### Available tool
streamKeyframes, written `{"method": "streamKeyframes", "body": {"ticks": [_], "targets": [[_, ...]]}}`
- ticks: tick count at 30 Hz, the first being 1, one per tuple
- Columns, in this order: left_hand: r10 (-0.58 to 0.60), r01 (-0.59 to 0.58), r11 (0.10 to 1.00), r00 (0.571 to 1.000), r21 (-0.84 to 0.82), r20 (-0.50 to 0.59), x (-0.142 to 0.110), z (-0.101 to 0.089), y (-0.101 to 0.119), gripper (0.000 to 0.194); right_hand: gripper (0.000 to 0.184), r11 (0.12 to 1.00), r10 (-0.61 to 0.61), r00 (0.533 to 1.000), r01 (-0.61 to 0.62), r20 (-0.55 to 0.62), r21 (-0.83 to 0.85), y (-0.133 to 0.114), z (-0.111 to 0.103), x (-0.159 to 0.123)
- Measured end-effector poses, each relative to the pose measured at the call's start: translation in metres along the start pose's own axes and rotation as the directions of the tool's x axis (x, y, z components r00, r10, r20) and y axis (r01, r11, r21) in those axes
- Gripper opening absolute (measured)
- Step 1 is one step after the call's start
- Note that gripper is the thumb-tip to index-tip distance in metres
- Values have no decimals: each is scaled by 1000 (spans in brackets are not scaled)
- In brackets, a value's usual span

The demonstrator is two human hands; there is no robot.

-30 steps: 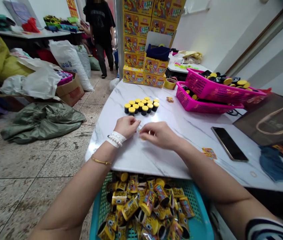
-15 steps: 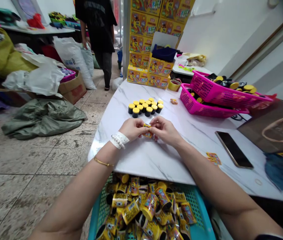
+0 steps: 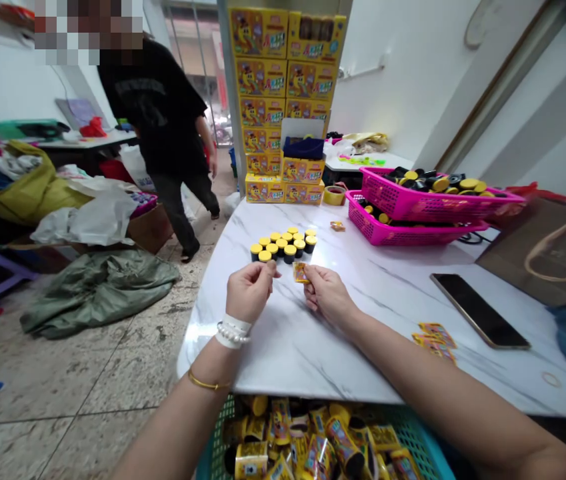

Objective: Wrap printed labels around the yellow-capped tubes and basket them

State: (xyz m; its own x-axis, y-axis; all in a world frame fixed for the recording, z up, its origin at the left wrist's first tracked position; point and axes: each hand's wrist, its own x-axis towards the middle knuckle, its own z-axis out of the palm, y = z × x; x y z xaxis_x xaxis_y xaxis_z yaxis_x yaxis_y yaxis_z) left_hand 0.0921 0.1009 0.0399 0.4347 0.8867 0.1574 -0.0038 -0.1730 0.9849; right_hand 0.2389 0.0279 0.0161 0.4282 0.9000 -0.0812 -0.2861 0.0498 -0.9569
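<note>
My right hand (image 3: 329, 292) pinches a small, flat yellow printed label (image 3: 300, 272) between thumb and fingers, above the white marbled table (image 3: 283, 360). To its left, my left hand (image 3: 249, 292) is closed with thumb and fingertips pressed together; whether anything is in them I cannot make out. A gap separates the two hands. Just beyond them stands a cluster of small black tubs with yellow lids (image 3: 289, 252). More flat labels (image 3: 435, 341) lie by my right forearm. Below the table edge, a teal basket (image 3: 427, 437) holds many tubs wrapped in yellow printed sleeves (image 3: 345, 443).
Two stacked pink baskets (image 3: 413, 233) with black and yellow tubs stand at right, near a phone (image 3: 480, 310) and paper bag (image 3: 537, 253). Yellow printed boxes (image 3: 263, 113) are piled at the back. Another person (image 3: 157, 113) is on the left, near sacks and a green cloth (image 3: 103, 293).
My hands have parted; the label, between both hands before, is now in the right one only. The view has shifted up, and the other person has come closer on the left.
</note>
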Motion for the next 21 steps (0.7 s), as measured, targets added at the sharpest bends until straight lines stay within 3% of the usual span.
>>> {"method": "streamKeyframes", "body": {"ticks": [4,11,15,21], "targets": [[19,-24,997,998,76,59,-8,5,1,43,49,1000,-22,1000,22,-11,-11,-1,2,0],[112,-102,986,992,130,-65,-15,8,7,34,53,967,-148,989,144,-3,-211,10,-3,2],[135,-127,973,990,195,-28,-14,8,7,30,51,912,-246,968,245,39,-330,13,-5,2],[66,-67,986,998,155,11,-6,9,3,22,45,788,-387,918,379,88,-486,9,-4,-1]]}}
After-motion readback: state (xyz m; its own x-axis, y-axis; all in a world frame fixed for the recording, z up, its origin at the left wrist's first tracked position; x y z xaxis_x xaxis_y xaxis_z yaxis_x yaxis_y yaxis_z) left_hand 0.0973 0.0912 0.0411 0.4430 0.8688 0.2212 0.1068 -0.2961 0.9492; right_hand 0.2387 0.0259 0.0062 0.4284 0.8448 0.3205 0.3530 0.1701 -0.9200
